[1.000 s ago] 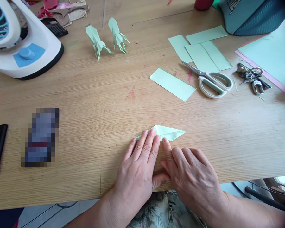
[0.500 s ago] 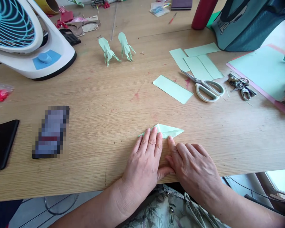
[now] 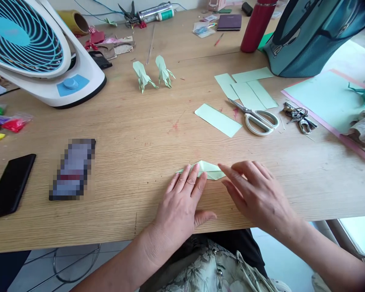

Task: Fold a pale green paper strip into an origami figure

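A pale green folded paper piece (image 3: 209, 169) lies on the wooden table (image 3: 140, 134) near its front edge. My left hand (image 3: 182, 202) lies flat with fingers stretched out, fingertips pressing the paper's left part. My right hand (image 3: 257, 194) hovers over the paper's right end, fingers spread and slightly curled, index finger touching the fold. Two finished green origami figures (image 3: 153, 74) stand at the back centre.
Green paper strips (image 3: 219, 119) and scissors (image 3: 257, 119) lie right of centre, keys (image 3: 298, 117) beside them. A fan (image 3: 33, 52) stands back left, a red bottle (image 3: 257, 26) and teal bag (image 3: 310, 36) back right. A black phone (image 3: 10, 186) lies left.
My right hand has lifted from beside the left hand and shifted right over the paper's right tip. The view tilted up, showing more of the table's far side.
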`<action>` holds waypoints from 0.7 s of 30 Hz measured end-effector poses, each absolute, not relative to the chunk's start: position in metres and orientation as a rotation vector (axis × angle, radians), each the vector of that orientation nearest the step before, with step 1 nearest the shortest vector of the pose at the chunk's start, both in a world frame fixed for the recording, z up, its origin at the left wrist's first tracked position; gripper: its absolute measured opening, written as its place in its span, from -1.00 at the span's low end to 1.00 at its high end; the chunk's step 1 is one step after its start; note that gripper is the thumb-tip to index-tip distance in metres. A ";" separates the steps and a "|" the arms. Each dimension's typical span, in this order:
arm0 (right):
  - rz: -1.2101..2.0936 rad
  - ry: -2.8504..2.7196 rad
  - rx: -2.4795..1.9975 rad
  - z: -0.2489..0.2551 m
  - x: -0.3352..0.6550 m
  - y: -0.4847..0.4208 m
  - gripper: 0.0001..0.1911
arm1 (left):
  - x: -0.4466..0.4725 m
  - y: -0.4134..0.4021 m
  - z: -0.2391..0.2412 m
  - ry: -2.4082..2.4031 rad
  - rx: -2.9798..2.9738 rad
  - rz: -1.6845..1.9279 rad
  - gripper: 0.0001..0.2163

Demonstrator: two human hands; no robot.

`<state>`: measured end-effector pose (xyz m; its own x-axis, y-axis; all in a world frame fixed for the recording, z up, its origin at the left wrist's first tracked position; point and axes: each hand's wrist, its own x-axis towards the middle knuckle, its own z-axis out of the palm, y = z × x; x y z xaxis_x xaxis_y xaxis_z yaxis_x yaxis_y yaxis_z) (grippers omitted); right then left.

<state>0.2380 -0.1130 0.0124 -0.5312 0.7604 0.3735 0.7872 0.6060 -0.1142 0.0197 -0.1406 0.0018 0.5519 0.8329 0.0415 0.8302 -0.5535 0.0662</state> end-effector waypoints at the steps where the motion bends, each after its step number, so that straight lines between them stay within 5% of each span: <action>1: -0.067 -2.431 -1.254 0.011 0.239 -0.109 -0.69 | 0.014 -0.138 0.001 1.395 2.750 0.109 -0.21; 21: 0.304 -2.305 -1.472 0.006 0.197 -0.118 -0.78 | -0.024 -0.117 0.003 1.037 2.880 0.142 -0.19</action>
